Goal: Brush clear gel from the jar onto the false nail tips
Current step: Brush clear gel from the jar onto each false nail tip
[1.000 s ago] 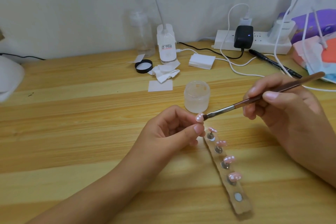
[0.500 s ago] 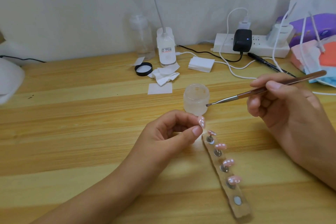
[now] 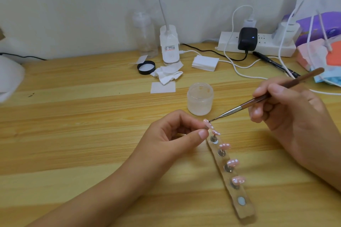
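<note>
**Head view.** A wooden desk [image 3: 73, 116], seen from over the person's hands.

- **Held tip:** Near the middle of the desk, the left hand [image 3: 177, 134] pinches one false nail tip [image 3: 208, 124] between its thumb and curled fingers. The tip is glossy pale pink with small white marks.
- **Brush:** Toward the right edge, the right hand [image 3: 287, 116] grips one fine brush [image 3: 258, 100], with thumb and forefinger closed round the brown handle. The metal ferrule slopes down to the left, and the bristle point touches the held tip.
- **Jar:** One jar [image 3: 200, 98] stands just behind the tip. It is frosted, open-topped and holds clear gel.
- **Holder:** One holder strip [image 3: 245, 210] runs slantwise from beside the left thumb toward the near edge. It has five stations. Four carry mounted tips [image 3: 232, 162] on small metal pegs, all the same pink and white. The nearest station shows a pale disc [image 3: 241, 200].
- **Tip count:** five tips in all, one held and four mounted.
- **Back edge:**
  - one black lid [image 3: 146, 67]
  - one crumpled wipe [image 3: 166, 74]
  - one flat square wipe [image 3: 162, 87]
  - one stack of pads [image 3: 204, 62]
  - one clear pump bottle [image 3: 145, 37]
  - one white lamp base [image 3: 169, 46]
  - one power strip [image 3: 228, 42] holding a black adapter [image 3: 247, 38]
</note>
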`<state>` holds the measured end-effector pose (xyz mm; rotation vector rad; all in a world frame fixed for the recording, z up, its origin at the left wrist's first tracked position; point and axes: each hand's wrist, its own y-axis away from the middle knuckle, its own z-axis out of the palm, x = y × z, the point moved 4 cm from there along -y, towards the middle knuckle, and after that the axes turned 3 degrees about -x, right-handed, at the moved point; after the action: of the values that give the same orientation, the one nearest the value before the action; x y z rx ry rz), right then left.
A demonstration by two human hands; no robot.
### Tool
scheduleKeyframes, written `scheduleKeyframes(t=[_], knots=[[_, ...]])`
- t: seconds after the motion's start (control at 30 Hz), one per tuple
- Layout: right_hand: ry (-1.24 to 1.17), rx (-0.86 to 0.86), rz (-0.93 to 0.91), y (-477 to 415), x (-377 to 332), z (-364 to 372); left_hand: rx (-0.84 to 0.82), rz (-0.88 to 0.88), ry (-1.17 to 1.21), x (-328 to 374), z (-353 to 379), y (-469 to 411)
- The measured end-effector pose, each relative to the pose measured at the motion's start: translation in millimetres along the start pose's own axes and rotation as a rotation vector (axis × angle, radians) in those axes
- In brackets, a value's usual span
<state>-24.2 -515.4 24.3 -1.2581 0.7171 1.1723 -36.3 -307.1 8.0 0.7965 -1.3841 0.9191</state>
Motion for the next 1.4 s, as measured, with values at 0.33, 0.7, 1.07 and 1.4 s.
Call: scheduleKeyframes(t=[0.33, 0.7, 1.07, 1.4], knots=[[0.011, -0.048, 0.008, 1.3, -0.4, 2.8, -0.018, 0.011, -0.016, 1.8, 0.9, 0.9], [0.017, -0.080, 0.060, 3.2, -1.3, 3.7, 0.001, 0.022, 0.019, 1.6, -0.5, -0.4], [-0.052, -0.050, 0.030, -1.5, 1.8, -0.9, -0.008, 0.026, 0.004, -0.8, -0.5, -1.1], [-0.012, -0.076, 0.042, 1.8, 0.6, 4.5, 0.007, 0.007, 0.066, -0.3, 0.4, -1.6]])
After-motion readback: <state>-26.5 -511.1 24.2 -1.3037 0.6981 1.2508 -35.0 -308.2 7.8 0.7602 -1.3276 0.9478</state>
